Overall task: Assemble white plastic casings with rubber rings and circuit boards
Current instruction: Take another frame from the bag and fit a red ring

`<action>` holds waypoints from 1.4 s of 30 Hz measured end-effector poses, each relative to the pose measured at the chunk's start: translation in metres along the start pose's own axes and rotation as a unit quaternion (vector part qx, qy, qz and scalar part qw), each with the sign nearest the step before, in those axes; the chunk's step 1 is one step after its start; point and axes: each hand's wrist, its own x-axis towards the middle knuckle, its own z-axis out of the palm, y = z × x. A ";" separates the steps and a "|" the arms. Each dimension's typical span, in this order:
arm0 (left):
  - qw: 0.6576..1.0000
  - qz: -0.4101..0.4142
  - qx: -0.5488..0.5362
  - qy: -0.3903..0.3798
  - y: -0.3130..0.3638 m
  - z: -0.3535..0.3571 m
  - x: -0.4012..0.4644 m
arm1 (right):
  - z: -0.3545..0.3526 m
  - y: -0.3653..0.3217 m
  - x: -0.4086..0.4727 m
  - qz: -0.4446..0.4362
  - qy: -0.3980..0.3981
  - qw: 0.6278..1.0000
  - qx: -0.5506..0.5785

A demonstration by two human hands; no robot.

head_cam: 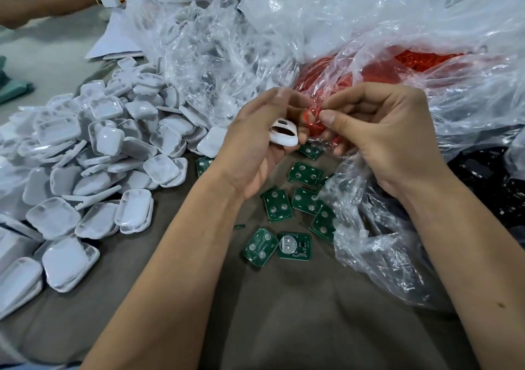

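Lighting's pretty even and bright-ish, soft from overhead, barely any hard shadows. Lots of white glare off the crinkled plastic bags [355, 23]. Wide-angle lens bends the edges noticeably, the fingertips [326, 117] are a bit motion-smeared, and far corners go soft.

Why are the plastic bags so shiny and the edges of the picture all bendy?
Head view: light glares off the crinkled clear bags, hiding much of what is inside; the wide-angle lens stretches the corners, so both forearms look long; the left hand with its white casing and the right hand pinching the red ring are slightly soft; green boards look sharp.
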 end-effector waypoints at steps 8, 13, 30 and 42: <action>0.991 0.113 0.047 0.061 -0.015 0.008 0.003 | 0.009 -0.008 -0.005 -0.004 -0.024 1.000 -0.011; 0.961 0.188 0.146 0.142 -0.024 0.009 0.007 | 0.013 -0.009 -0.006 -0.004 0.000 0.999 -0.054; 0.924 0.274 0.163 0.214 -0.031 0.013 0.015 | 0.040 -0.013 -0.015 -0.025 0.051 0.987 -0.148; 0.917 0.276 0.183 0.224 -0.033 0.012 0.015 | 0.037 -0.013 -0.014 0.000 0.012 0.993 -0.120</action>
